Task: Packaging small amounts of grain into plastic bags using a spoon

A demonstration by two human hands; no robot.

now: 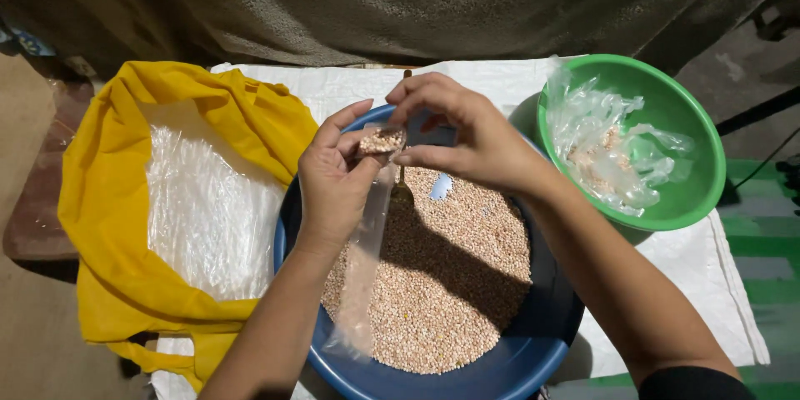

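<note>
A yellow bag [108, 200] lined with clear plastic lies open at the left. A green bowl [683, 192] holding crumpled plastic bags [608, 150] sits at the right, on a white woven sheet [733, 300].

Both forearms rise from six o'clock toward twelve, hands meeting near the centre. The left hand [333, 175] is cupped, fingers curled in a pinch. The right hand [467, 137], at its three o'clock, arches over with fingertips pinched together.

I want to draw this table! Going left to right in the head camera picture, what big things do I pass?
Yellow bag with clear plastic inside → blue basin of pale grains → green bowl holding crumpled clear plastic.
</note>
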